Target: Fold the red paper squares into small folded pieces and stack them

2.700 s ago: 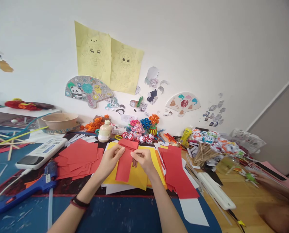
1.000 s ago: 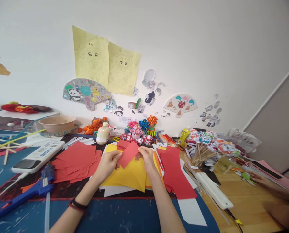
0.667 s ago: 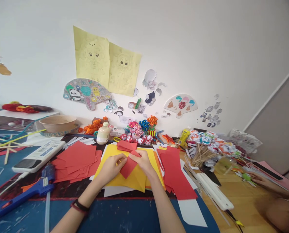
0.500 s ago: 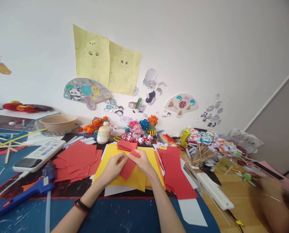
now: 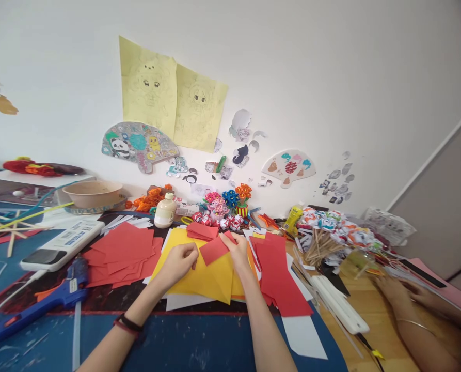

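Nearest the camera, both forearms extended over the blue counter (image 5: 184, 346), the left one wearing a dark wristband (image 5: 126, 324). The left hand (image 5: 177, 263) and the right hand (image 5: 239, 249) met above a stack of yellow paper (image 5: 203, 279) that lay flat on the counter. A small folded red paper piece (image 5: 213, 250) was located between the two hands, raised slightly off the yellow paper. The right hand pinched the upper right corner of the piece between thumb and fingertips, with the remaining fingers curled. The left hand was loosely curled, its fingertips at the lower left edge of the piece; whether it gripped the paper or only touched it could not be determined. To the left of the hands lay a loose pile of red paper squares (image 5: 124, 253), with a blue glue gun (image 5: 40, 305) closer to the counter edge. To the right lay long red paper strips (image 5: 280, 279). At the far right, another person's hand (image 5: 393, 289) rested on the wooden surface. Further back stood a glue bottle (image 5: 164, 211) and small paper flowers (image 5: 230, 199) against the wall.
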Demonstrator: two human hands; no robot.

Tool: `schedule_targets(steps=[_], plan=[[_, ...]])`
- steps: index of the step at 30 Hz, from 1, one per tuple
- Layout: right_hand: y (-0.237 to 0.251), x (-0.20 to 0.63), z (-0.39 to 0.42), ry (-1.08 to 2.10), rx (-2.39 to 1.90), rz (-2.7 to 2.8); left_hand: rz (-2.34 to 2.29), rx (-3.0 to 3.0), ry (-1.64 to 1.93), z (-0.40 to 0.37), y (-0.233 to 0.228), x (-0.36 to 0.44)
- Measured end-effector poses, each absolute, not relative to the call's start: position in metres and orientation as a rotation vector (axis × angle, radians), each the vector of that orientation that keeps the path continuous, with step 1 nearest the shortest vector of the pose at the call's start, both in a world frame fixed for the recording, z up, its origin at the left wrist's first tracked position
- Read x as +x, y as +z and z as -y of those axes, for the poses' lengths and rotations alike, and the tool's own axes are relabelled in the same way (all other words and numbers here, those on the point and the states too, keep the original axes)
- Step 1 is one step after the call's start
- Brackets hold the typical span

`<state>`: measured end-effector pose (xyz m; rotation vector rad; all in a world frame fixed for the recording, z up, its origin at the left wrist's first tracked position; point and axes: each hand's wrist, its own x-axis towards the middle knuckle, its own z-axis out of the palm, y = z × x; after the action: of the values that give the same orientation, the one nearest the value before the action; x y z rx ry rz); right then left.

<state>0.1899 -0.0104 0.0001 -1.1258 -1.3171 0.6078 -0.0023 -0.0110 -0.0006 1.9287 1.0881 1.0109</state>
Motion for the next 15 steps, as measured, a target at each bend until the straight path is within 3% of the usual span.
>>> schedule_targets(steps=[10, 15], plan=[[0.001, 0.173, 0.008, 0.843, -1.061, 1.223, -1.217, 1.710, 1.186, -0.007, -0.020, -0.007], [-0.004, 0.176, 0.011, 1.114, -1.088, 1.547, -1.169, 1.617, 1.295, -0.009, -0.018, -0.010]])
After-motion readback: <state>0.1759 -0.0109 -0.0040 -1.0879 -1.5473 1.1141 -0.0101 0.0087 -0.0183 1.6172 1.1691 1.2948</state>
